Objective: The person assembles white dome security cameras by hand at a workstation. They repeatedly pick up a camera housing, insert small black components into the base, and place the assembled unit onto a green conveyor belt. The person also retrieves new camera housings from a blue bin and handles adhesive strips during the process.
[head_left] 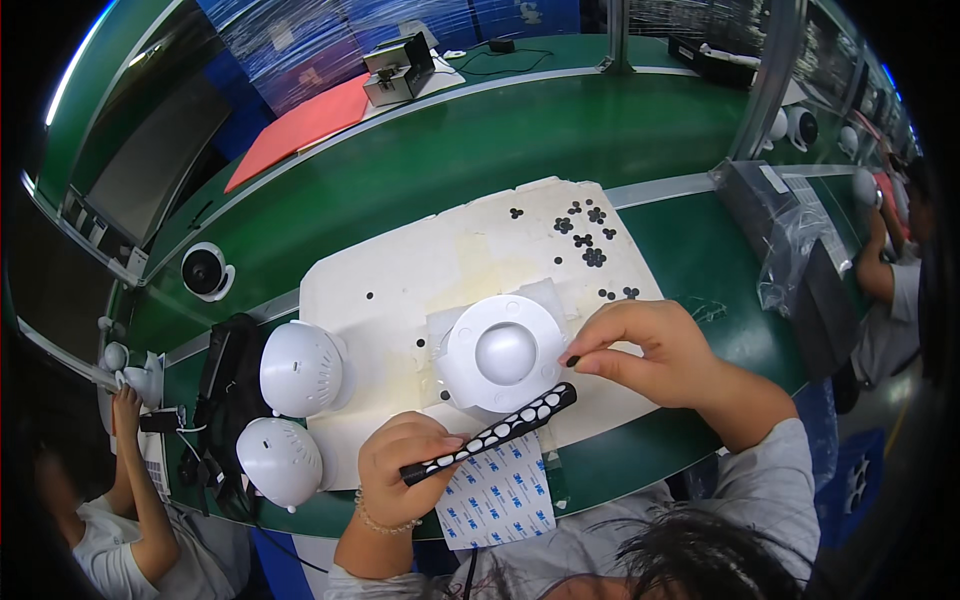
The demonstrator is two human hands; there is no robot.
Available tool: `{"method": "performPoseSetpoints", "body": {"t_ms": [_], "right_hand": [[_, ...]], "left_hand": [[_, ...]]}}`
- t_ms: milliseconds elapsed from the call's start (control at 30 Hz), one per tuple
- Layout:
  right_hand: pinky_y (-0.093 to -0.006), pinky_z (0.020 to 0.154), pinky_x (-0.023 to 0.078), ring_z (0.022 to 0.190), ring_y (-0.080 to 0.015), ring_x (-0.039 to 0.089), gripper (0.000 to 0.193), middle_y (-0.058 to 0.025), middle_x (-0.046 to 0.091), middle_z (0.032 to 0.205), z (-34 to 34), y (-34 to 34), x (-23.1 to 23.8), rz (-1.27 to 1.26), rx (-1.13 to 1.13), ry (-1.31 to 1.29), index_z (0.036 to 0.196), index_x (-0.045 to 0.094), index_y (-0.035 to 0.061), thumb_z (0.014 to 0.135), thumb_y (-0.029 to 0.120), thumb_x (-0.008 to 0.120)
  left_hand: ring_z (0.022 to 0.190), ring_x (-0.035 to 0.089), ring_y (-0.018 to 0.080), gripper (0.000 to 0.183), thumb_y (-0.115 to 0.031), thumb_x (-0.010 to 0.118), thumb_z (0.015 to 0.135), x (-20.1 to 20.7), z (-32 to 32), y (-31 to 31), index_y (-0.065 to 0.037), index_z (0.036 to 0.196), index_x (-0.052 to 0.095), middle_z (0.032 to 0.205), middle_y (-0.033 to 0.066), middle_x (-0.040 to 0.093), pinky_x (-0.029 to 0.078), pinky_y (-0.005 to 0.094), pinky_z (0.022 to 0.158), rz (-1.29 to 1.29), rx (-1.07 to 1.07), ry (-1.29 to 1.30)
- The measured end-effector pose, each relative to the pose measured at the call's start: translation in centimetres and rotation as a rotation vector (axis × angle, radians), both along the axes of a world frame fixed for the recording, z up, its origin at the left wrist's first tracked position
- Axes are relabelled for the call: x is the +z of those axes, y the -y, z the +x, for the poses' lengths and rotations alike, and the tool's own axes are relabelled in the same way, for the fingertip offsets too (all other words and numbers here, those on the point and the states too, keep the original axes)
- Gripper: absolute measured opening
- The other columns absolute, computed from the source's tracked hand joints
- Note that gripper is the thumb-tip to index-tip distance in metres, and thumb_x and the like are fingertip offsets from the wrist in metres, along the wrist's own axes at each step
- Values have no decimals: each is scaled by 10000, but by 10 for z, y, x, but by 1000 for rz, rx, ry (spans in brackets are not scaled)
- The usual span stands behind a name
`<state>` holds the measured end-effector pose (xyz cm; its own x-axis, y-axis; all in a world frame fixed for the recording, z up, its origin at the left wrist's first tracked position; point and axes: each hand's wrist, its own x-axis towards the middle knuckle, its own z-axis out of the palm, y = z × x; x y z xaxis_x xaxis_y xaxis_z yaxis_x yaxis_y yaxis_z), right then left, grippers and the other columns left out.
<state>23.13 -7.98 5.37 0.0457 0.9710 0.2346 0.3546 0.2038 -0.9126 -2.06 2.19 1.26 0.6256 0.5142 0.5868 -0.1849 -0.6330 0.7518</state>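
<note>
Head view: the left hand (405, 462) grips a black strip (495, 433) of pads, while right-hand fingers (590, 352) pinch a small black pad (572, 360) at the white round base (503, 353), apparently sticking pads on; pressing it down accurately seems next.

I count three white dome housings: one (503, 352) on the white mat (400, 280), two (300, 368) (278, 460) at its left edge. One black strip (490, 433), one backing sheet (497, 495), roughly a dozen loose black pads (594, 257).
</note>
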Motion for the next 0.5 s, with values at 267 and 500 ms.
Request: {"method": "performPoseSetpoints", "body": {"t_ms": [267,500], "right_hand": [[-332,786,422,906,-224,548,246,-37,599,917,-5,-3,-6,374,93,284,943,608,95,708,60,674],[-333,745,410,879,-227,534,295,-37,569,845,-5,-2,-14,541,123,615,997,552,76,721,27,645]], "left_hand": [[598,572,216,262,103,651,578,1,3,2,3,814,596,688,114,610,437,276,536,-61,24,34],[583,552,186,236,108,653,623,0,3,6,2,821,581,672,114,581,413,254,522,-190,59,37]]}}
